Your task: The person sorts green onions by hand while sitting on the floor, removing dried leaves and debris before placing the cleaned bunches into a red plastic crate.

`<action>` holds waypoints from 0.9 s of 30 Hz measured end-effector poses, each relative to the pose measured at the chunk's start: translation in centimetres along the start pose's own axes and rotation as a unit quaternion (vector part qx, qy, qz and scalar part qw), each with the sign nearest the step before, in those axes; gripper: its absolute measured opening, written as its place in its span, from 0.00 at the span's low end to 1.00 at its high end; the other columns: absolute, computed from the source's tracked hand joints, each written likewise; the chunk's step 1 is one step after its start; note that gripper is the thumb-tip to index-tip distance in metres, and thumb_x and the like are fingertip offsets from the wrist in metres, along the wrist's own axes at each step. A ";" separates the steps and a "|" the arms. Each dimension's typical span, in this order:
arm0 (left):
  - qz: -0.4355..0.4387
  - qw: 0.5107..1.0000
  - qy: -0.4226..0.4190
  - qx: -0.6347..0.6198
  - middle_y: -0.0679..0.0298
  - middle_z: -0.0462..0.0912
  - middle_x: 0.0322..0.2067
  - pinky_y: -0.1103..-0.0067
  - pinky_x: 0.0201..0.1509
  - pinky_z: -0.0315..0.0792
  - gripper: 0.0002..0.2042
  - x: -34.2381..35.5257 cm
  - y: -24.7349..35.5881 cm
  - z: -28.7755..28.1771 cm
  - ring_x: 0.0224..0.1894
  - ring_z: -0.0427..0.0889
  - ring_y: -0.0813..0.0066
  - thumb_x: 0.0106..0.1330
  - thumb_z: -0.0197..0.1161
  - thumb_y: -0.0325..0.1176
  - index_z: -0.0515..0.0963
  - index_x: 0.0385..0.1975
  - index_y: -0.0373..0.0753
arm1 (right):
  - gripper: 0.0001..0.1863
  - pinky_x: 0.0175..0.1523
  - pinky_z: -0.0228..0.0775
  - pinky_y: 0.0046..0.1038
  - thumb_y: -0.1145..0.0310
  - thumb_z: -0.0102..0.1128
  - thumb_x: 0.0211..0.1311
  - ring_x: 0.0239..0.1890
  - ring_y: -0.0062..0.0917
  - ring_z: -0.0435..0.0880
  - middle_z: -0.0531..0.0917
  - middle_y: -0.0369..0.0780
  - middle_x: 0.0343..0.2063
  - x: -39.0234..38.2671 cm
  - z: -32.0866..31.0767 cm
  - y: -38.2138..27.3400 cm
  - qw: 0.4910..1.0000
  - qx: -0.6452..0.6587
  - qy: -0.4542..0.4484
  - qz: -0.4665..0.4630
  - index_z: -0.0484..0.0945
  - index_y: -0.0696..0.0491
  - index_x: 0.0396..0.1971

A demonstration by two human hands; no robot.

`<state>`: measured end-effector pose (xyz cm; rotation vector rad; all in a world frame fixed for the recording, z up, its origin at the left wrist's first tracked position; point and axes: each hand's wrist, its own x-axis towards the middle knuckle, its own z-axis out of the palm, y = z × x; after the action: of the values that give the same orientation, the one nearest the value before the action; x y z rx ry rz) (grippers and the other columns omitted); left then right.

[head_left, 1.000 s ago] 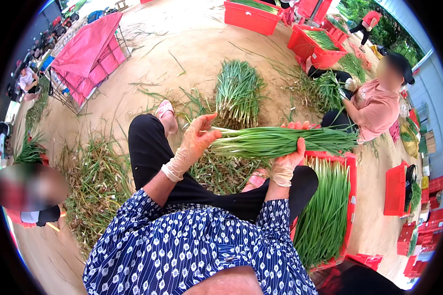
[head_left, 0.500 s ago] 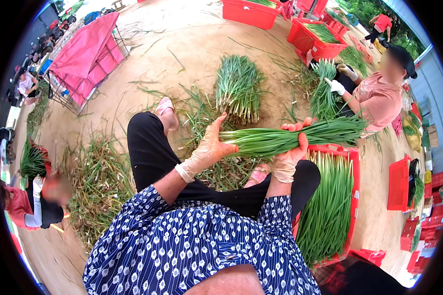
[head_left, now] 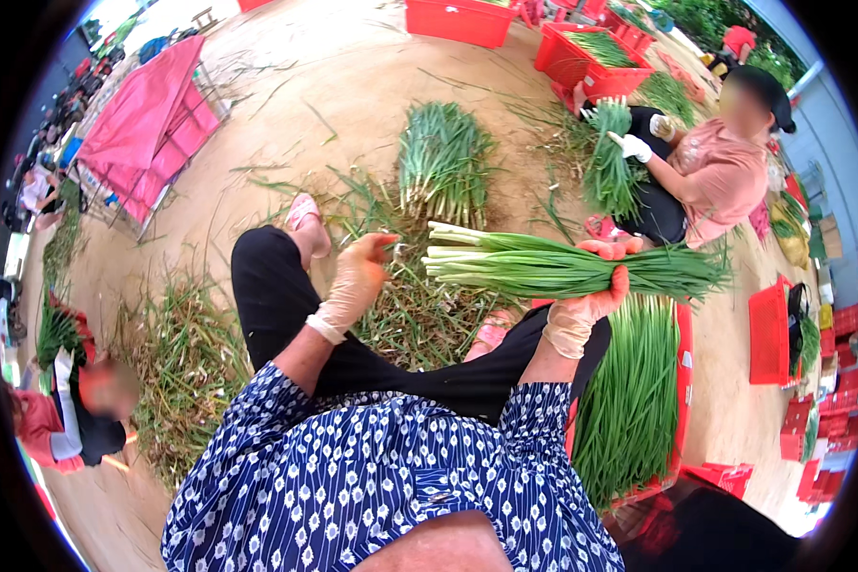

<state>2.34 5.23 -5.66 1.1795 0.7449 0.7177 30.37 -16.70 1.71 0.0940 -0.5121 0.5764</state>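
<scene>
My right hand [head_left: 591, 296], in a pale glove with orange fingertips, is wrapped round the middle of a bundle of garlic chives [head_left: 515, 262]. The bundle lies nearly level, its white stem ends to the left and its green leaves to the right. My left hand [head_left: 356, 278], gloved alike, is left of the stem ends and apart from them. Its fingers are bent together in a pinch; whatever may be between them is too small to name. Beside my right knee stands a red crate [head_left: 684, 381] filled with long garlic chives [head_left: 629, 400].
A pile of chives [head_left: 443, 162] lies on the ground ahead. Loose trimmings [head_left: 186, 372] are heaped at the left and between my feet. A co-worker [head_left: 715, 172] holds chives at the right; another person [head_left: 62, 410] sits at the left. Red crates [head_left: 591, 62] stand far right.
My left hand has come off the stem ends and moved left, its fingers drawing together. The bundle has shifted slightly right in my right hand, showing its white ends.
</scene>
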 end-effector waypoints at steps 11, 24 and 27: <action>-0.018 0.942 -0.101 0.319 0.68 0.81 0.31 0.83 0.39 0.69 0.14 -1.5 1.2 -0.5 0.33 0.75 0.82 0.60 0.59 0.21 0.81 0.45 0.30 | 0.18 0.64 0.71 0.48 0.70 0.58 0.62 0.52 0.37 0.84 0.84 0.43 0.49 -5.6 2.4 -17.4 0.860 -0.211 0.239 -0.398 0.78 0.51 0.53; -0.045 0.919 -0.173 0.352 0.67 0.82 0.34 0.82 0.41 0.72 0.12 -1.5 0.1 3.1 0.35 0.77 0.81 0.62 0.61 0.21 0.81 0.46 0.32 | 0.17 0.60 0.75 0.40 0.66 0.53 0.70 0.56 0.30 0.81 0.83 0.34 0.55 -11.4 -5.1 -21.1 0.784 -0.103 0.348 -0.503 0.76 0.44 0.58; -0.025 0.913 -0.191 0.359 0.71 0.79 0.29 0.85 0.30 0.67 0.12 -1.2 -0.4 3.5 0.27 0.72 0.85 0.63 0.60 0.24 0.81 0.47 0.32 | 0.13 0.59 0.75 0.48 0.68 0.53 0.69 0.55 0.34 0.82 0.84 0.37 0.51 -13.0 -8.2 -19.3 0.795 -0.047 0.372 -0.477 0.80 0.45 0.50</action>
<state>4.60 2.31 -5.19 1.8926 0.7177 0.1325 35.12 -37.50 -10.66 0.0143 0.3119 -0.4300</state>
